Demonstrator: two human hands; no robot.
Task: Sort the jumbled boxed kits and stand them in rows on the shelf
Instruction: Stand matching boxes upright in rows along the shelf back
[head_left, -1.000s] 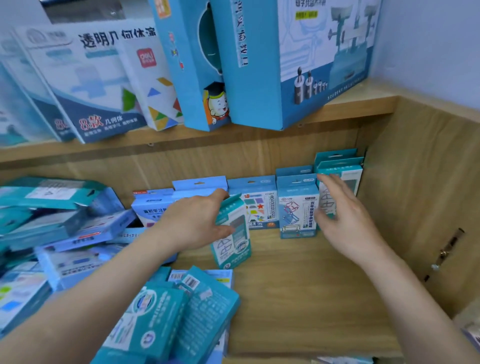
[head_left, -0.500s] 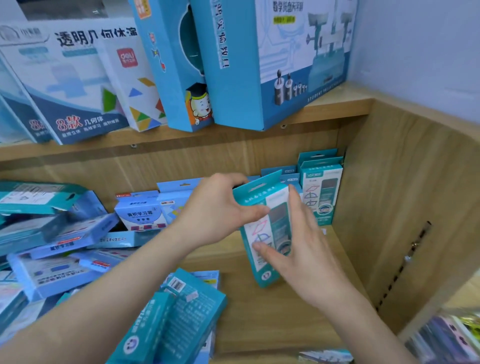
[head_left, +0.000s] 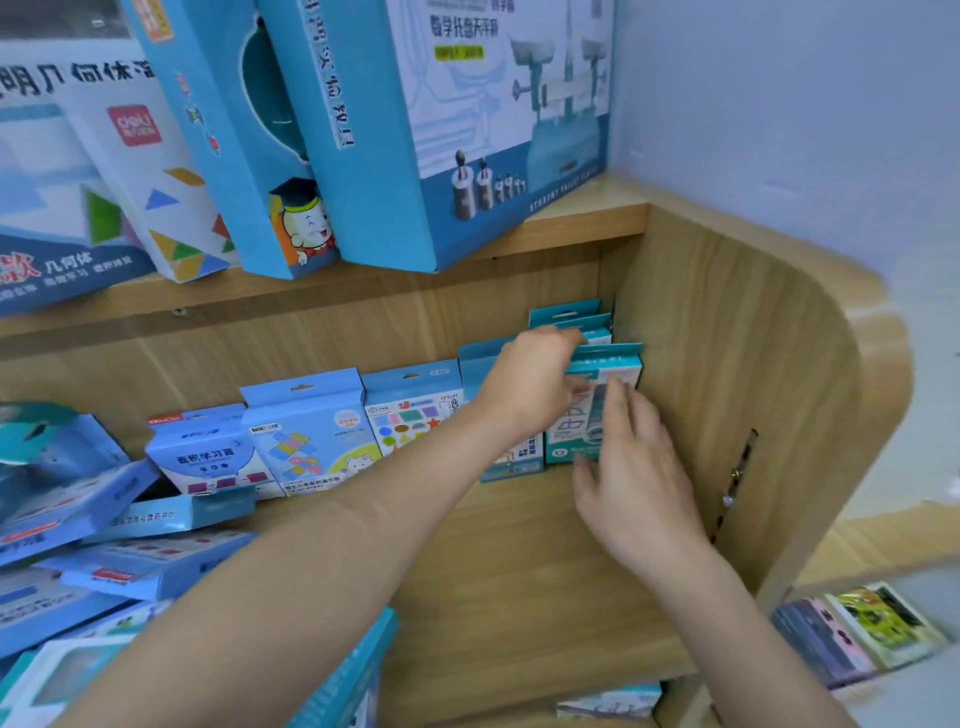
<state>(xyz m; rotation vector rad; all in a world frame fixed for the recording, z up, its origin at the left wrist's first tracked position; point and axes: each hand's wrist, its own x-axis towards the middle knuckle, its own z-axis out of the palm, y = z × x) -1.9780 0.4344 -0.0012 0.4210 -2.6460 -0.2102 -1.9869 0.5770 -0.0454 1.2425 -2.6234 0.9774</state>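
Note:
A teal boxed kit (head_left: 608, 364) stands upright at the far right of the wooden shelf (head_left: 519, 571), in front of other teal kits (head_left: 566, 314) by the side wall. My left hand (head_left: 530, 379) pinches its top left edge. My right hand (head_left: 623, 467) lies flat against its front, fingers spread. A row of standing blue kits (head_left: 306, 431) runs along the back wall to the left. Jumbled blue and teal kits (head_left: 78, 519) lie piled at the left, and more (head_left: 343, 675) sit by the front edge.
Large blue boxes (head_left: 441, 130) stand on the upper shelf. The shelf's wooden side panel (head_left: 727, 389) closes the right end. Packs (head_left: 857, 629) lie on a lower surface outside, at the right. Another kit (head_left: 613, 701) shows on the shelf below.
Both hands carried the teal kit from mid-shelf to the back right corner and stood it upright in front of the other teal kits. The view shifted right.

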